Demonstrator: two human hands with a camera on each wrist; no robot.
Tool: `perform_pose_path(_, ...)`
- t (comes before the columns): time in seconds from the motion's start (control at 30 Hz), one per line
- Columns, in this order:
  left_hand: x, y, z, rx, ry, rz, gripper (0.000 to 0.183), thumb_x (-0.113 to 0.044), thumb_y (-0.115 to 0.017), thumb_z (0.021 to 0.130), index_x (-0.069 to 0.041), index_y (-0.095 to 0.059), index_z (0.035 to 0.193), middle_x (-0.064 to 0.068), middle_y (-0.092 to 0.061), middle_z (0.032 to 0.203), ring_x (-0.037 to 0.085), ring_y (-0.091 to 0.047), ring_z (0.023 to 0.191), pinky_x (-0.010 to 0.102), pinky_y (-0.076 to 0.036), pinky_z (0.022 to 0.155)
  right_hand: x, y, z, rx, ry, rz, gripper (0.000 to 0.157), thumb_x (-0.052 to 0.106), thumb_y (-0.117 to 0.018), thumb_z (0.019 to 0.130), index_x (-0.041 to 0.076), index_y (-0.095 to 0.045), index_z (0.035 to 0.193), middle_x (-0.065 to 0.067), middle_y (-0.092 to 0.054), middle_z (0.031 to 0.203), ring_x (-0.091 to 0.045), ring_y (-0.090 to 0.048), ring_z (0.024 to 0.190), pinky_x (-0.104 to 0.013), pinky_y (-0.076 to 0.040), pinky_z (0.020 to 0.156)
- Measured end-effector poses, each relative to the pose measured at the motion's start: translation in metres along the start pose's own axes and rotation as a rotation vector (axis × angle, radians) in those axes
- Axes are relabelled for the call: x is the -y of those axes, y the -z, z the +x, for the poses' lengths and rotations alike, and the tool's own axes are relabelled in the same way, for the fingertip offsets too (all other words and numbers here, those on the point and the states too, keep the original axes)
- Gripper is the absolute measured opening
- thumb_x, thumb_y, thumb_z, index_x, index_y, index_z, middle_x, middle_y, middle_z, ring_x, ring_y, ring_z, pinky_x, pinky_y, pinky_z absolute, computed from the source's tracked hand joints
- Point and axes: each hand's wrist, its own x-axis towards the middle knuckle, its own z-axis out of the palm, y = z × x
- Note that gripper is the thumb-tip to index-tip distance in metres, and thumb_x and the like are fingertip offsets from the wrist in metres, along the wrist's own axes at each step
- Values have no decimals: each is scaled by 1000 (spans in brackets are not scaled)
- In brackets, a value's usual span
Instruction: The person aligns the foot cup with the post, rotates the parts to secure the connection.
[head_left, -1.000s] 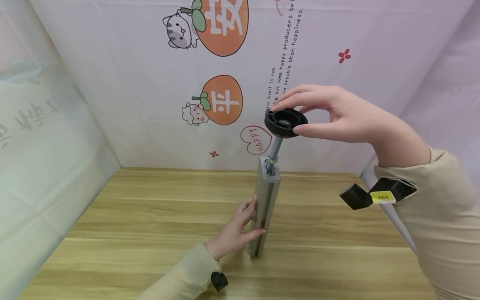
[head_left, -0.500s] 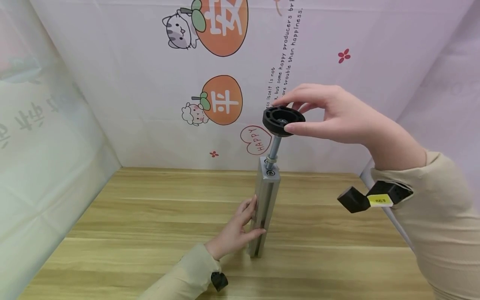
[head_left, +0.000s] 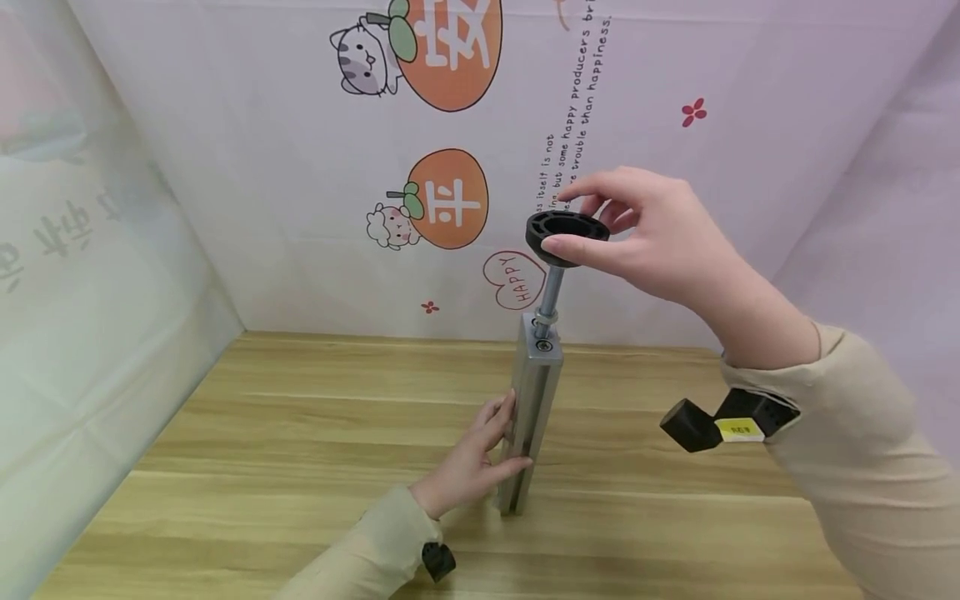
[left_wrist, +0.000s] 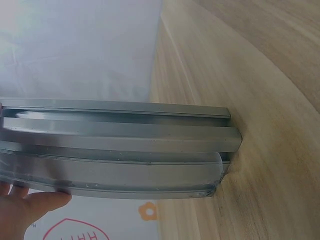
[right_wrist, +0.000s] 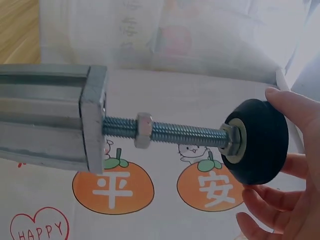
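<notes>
An aluminium profile [head_left: 534, 400] stands upright on the wooden table, its lower end touching the wood in the left wrist view. My left hand [head_left: 467, 477] grips its lower half, thumb on the front and fingers on the left side. From the end plate on top rises a threaded rod [right_wrist: 190, 135] with a hex nut [right_wrist: 144, 131] partway along it. A black levelling foot [right_wrist: 262, 142] caps the rod, its hollow underside facing up. My right hand [head_left: 663, 237] pinches the foot's rim between thumb and fingers. In the head view the index fingertip looks slightly off the rim.
The wooden table [head_left: 300, 433] spreads around the profile. Behind it hangs a printed white cloth [head_left: 300, 250] with orange fruit drawings, and another cloth [head_left: 97, 333] hangs at the left. A black wrist camera [head_left: 720, 425] sits on the right sleeve.
My right hand has turned round the foot, its thumb sliding left across the near rim, and the wrist and sleeve have swung left and down. The left hand and profile have stayed put.
</notes>
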Motion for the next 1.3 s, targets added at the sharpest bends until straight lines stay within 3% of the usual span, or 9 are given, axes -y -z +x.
perform_pose_path(0.3,0,1,3,-8,-24,-1,103,-3,-68,85,-29,6,151,19,-30,138,17,-42,113,37,-50,87,10,-10,-7,-142,-12,-48,40,36,-77,78,13,-68,109,-7,-58,95,-18,-50,78,-20,-39,63)
perform_pose_path(0.6,1,2,3,-6,-28,-7,104,-1,-68,85,-30,6,151,19,-31,137,18,-44,111,34,-50,88,8,-20,-13,-262,106,-75,43,33,-82,73,6,-69,103,-5,-47,82,-15,-45,77,-23,-38,70)
perform_pose_path(0.83,3,1,2,-8,-36,-8,104,0,-68,84,-31,6,151,20,-31,137,20,-52,100,32,-51,83,1,-19,-18,-295,196,-59,42,22,-85,69,5,-69,103,-8,-53,83,-13,-47,77,-20,-40,72)
perform_pose_path(0.97,1,2,2,-5,-27,-11,103,-1,-68,84,-31,5,151,19,-31,138,18,-52,97,32,-51,84,-4,-10,-14,-180,279,9,40,10,-80,74,5,-67,111,-7,-60,96,-9,-51,88,-17,-43,79)
perform_pose_path(1.17,1,1,1,-5,-24,-13,103,-1,-68,84,-29,5,151,20,-30,137,19,-51,98,36,-51,83,-15,3,1,128,408,122,41,7,-69,84,10,-62,123,-5,-58,123,-6,-47,109,-16,-40,90)
perform_pose_path(1.3,1,0,1,1,-24,-7,104,-1,-68,84,-29,6,151,20,-31,137,20,-49,104,39,-51,84,-15,14,8,290,440,112,41,5,-64,88,13,-59,127,-2,-54,129,-6,-47,113,-15,-39,91)
